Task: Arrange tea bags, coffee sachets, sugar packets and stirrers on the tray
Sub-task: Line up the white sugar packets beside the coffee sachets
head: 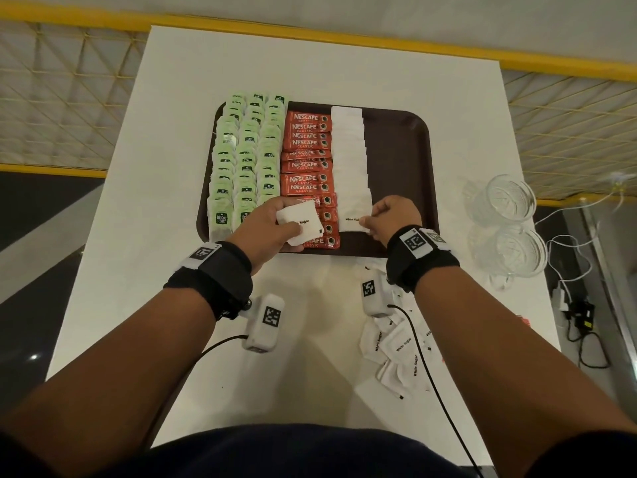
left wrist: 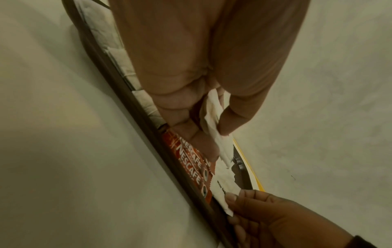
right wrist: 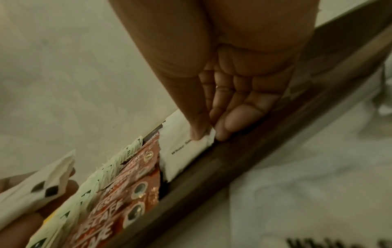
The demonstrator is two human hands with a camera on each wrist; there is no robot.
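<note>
White table [head: 172, 305]: both hands pinch sugar packets over the tray [head: 396, 139].

The right hand [right wrist: 214, 94] pinches a sugar packet [right wrist: 186, 151] by its corner — just inside the tray [right wrist: 244, 161] rim. Coffee sachets [right wrist: 131, 198] lie beside it.

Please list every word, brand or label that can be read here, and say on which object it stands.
"NESCAFE CLASSIC": red coffee sachets on the tray.
"White Sugar": white packet held by the left hand; also on the loose sugar packets on the table.
"White Su…", partly covered: front packet of the sugar row.
Green tea bags: logo too blurred to read.
</note>
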